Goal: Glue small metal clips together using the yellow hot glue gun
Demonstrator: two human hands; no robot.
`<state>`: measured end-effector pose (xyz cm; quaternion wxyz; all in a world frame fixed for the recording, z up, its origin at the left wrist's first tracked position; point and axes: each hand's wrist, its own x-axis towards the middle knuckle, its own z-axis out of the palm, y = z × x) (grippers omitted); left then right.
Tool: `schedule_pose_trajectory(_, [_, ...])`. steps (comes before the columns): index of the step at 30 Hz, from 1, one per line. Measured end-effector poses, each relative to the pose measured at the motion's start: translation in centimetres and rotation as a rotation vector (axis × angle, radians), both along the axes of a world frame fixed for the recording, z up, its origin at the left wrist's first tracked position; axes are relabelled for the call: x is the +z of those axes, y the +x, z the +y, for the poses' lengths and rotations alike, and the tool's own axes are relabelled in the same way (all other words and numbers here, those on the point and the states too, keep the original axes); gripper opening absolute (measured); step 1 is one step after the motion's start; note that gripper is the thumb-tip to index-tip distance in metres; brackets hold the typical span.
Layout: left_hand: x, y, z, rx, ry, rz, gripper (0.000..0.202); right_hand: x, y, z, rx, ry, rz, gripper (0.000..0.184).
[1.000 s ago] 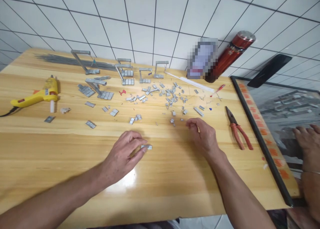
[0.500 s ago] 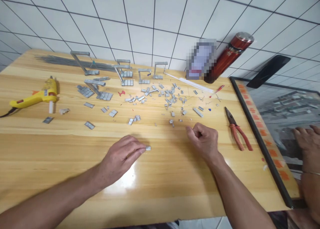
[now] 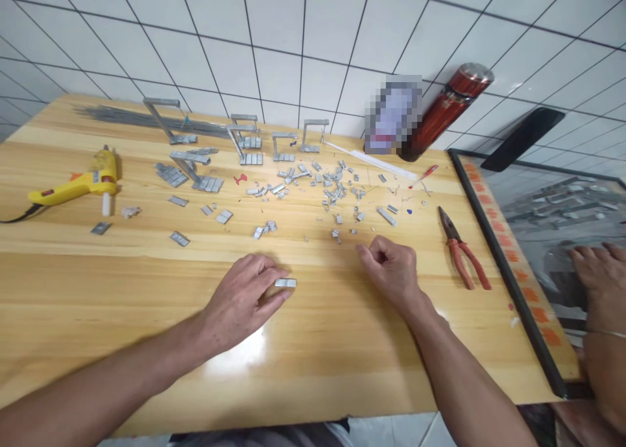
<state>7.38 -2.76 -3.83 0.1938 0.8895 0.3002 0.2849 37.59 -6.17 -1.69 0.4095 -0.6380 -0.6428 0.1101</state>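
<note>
My left hand [image 3: 243,297] rests on the wooden table [image 3: 147,303], its fingertips pinching a small grey strip of staples [image 3: 285,283] that lies flat on the wood. My right hand [image 3: 391,269] lies to the right of it in a loose fist, thumb against the curled fingers; whatever is in it is hidden. Just beyond both hands lie several loose staple bits [image 3: 337,193]. Behind them stand small frames built from staples [image 3: 244,141].
A yellow glue gun [image 3: 78,184] lies at the far left. Red-handled pliers [image 3: 462,250] lie right of my right hand. A red flask [image 3: 447,111] leans on the tiled wall. Another person's hand [image 3: 596,271] rests on a black-framed picture [image 3: 552,219] at the right.
My right hand drew back from the loose bits and curled into a fist. My left hand stayed on the staple strip, shifting it slightly.
</note>
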Motion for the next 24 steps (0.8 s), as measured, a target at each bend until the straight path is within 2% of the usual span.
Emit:
schedule_pose_trajectory(6, [-0.1, -0.1, 0.1, -0.015, 0.01, 0.048, 0.017, -0.3, 0.9, 0.2, -0.097, 0.004, 0.017, 0.046])
schedule_pose_trajectory(11, [0.1, -0.3, 0.1, -0.006, 0.004, 0.069, 0.019, -0.1, 1.0, 0.3, -0.092, -0.023, 0.016, 0.047])
schedule_pose_trajectory(16, [0.3, -0.6, 0.1, 0.048, -0.02, -0.035, 0.021, -0.7, 1.7, 0.7, -0.19, -0.044, -0.019, 0.035])
schedule_pose_trajectory(19, [0.3, -0.8, 0.1, 0.062, -0.102, -0.11, 0.025, -1.4, 2.4, 1.0, -0.258, -0.032, 0.03, 0.029])
schedule_pose_trajectory(24, [0.4, -1.0, 0.1, 0.238, -0.33, -0.111, 0.024, -1.8, 3.3, 1.5, -0.322, 0.039, 0.042, 0.024])
